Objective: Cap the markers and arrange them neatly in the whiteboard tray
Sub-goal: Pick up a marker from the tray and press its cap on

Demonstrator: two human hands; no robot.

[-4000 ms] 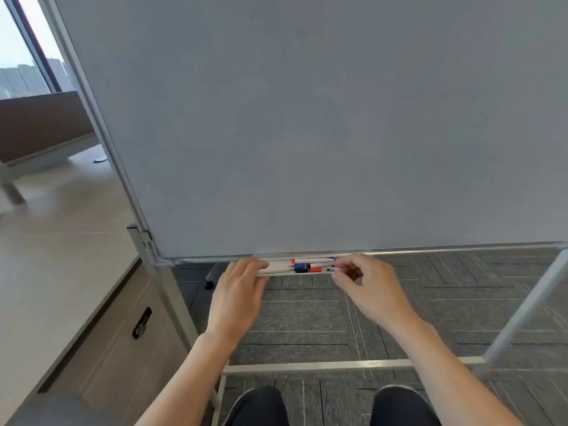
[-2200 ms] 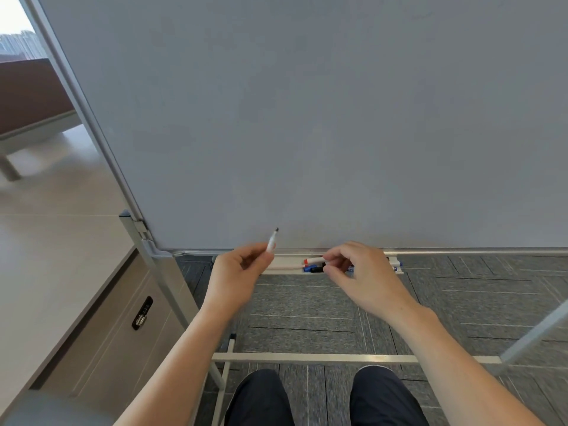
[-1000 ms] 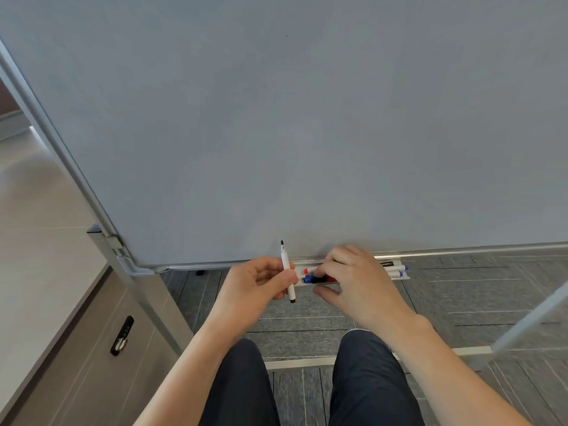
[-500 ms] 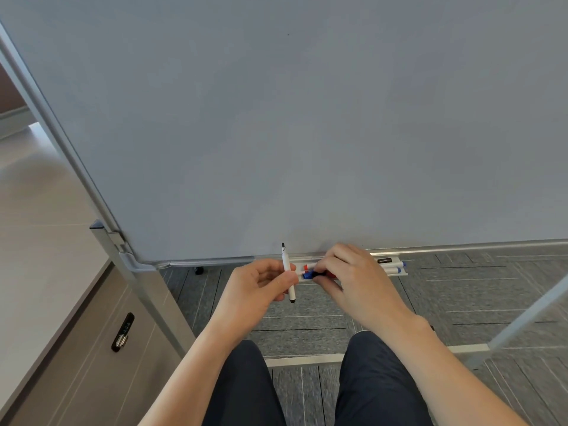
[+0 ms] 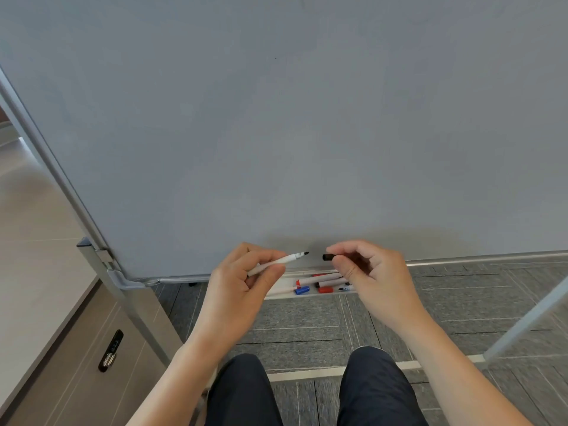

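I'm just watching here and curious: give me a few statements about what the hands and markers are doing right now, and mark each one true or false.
1. The left hand holds a marker whose black tip is bare. True.
2. The right hand is empty. False: it pinches a small black cap between its fingertips.
3. The cap is already pushed onto the marker. False: a gap separates the cap from the tip.
4. Other markers lie in the whiteboard tray below the hands, along with a loose blue cap. True.
5. The whiteboard is covered in writing. False: it looks blank.
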